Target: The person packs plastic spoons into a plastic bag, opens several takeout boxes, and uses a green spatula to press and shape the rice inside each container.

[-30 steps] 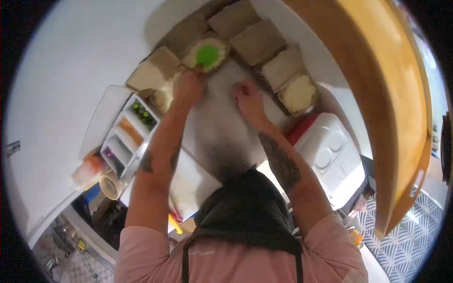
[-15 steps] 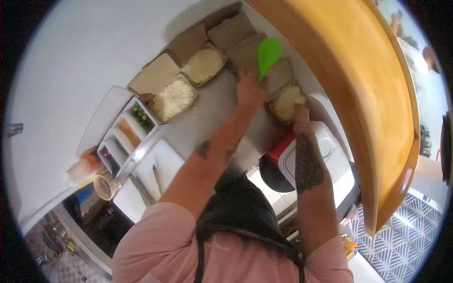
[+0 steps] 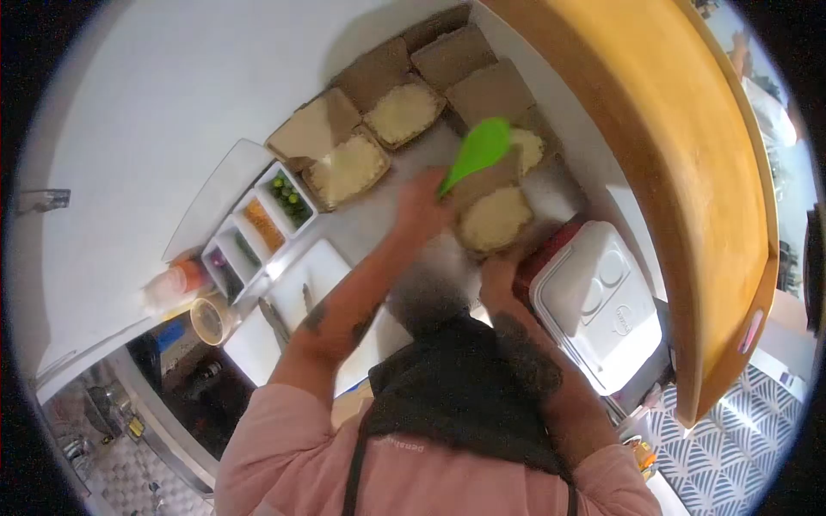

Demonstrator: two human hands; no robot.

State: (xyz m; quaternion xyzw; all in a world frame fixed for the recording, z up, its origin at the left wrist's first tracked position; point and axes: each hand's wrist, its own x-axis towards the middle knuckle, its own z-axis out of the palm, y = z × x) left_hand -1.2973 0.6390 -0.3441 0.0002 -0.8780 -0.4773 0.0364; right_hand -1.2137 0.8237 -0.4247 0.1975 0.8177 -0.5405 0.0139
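Note:
My left hand (image 3: 420,205) is closed round the handle of a bright green serving spoon (image 3: 482,146), whose broad head points up and away to the right. My right hand (image 3: 499,277) grips the near edge of an open cardboard takeaway box (image 3: 496,219) with a pale, rice-like layer inside; its fingertips are partly hidden. Behind the spoon, a second box (image 3: 528,150) with the same pale filling is partly covered. Two more filled boxes, one nearer (image 3: 347,170) and one farther (image 3: 403,114), stand open to the left, lids folded back.
A white divided tray (image 3: 249,230) holds chopped green and orange ingredients. Tongs (image 3: 275,320) lie on a white board (image 3: 323,267). To the right sit a white-lidded red cooler (image 3: 594,301) and a curved wooden panel (image 3: 688,172). A round tub (image 3: 209,321) stands at the left.
My right hand and the box it holds have come nearer to me and to the left. My left hand has drawn back with the spoon. The view has shifted slightly.

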